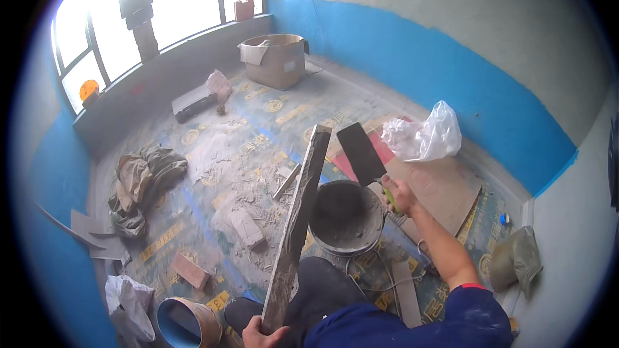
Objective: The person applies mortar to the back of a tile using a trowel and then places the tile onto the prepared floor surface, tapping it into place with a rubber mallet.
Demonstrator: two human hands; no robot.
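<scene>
My left hand (261, 330) grips the lower end of a long, grime-crusted straight bar (297, 219), which slants up toward the room's middle. My right hand (397, 196) holds a dark rectangular trowel (362, 153) by its green handle, blade raised. Just below the blade stands a black bucket (345, 232) with grey material inside and round its walls. The bar's upper part passes just left of the bucket. My knees in dark trousers show below it.
Around me lie brick pieces (189, 270), rubble (245, 225), crumpled cloths (147, 180), cardboard (438, 200), a white plastic bag (425, 135), another container (205, 322) and an olive bag (516, 258). A large carton (274, 67) stands beside the windowed back wall. Blue-painted walls bound the floor.
</scene>
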